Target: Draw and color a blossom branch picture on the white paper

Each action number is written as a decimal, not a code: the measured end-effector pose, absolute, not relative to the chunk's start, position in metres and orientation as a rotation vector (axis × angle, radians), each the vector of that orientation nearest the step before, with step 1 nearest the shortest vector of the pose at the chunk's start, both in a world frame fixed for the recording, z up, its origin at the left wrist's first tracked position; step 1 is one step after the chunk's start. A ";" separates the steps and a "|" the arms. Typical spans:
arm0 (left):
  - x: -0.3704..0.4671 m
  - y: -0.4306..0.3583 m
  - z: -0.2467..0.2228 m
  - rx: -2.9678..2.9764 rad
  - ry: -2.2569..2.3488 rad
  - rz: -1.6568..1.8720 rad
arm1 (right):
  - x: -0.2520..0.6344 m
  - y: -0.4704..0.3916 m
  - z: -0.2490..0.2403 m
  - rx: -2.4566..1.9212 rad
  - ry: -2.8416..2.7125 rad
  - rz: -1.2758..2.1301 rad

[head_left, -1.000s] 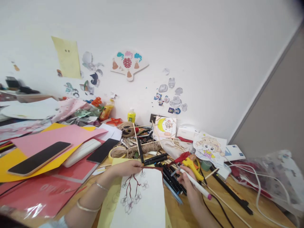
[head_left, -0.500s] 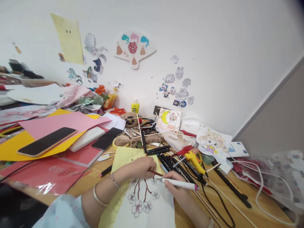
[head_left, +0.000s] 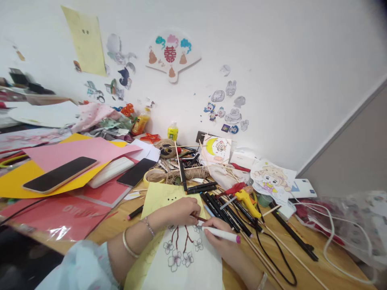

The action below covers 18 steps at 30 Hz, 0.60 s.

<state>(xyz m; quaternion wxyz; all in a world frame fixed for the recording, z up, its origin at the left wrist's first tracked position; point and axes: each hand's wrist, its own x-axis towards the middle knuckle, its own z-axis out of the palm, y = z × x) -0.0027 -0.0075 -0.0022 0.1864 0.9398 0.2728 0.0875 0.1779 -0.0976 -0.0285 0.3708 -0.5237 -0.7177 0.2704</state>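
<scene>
White paper (head_left: 181, 278) with drawn flowers on dark red branches lies over a yellow sheet (head_left: 151, 197). My right hand (head_left: 216, 237) grips a white marker (head_left: 223, 233) with a pink end, its tip over the upper right flower. My left hand (head_left: 184, 210) rests across the top of the drawing, fingers curled near the marker tip. A thin dark red strip (head_left: 202, 218) shows between my two hands; whether the left fingers pinch it is unclear.
Black markers (head_left: 219, 213) and a yellow glue gun (head_left: 248, 203) lie right of the paper. Phones (head_left: 60, 174), coloured papers (head_left: 81, 151) and a red packet (head_left: 69, 213) are on the left. Twine (head_left: 196, 173), sticks and bottles (head_left: 173, 132) stand or lie behind.
The marker and my right hand have shifted slightly left, with the marker's tip closer to my left fingers. The camera view has moved a little.
</scene>
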 end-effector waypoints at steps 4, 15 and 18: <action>-0.002 -0.008 0.000 2.642 0.770 0.235 | 0.178 -0.098 -0.028 -1.344 -1.837 0.709; -0.001 -0.008 0.001 2.666 0.767 0.240 | 0.178 -0.099 -0.026 -1.351 -1.862 0.687; -0.001 -0.008 0.003 2.655 0.767 0.229 | 0.178 -0.100 -0.024 -1.349 -1.872 0.670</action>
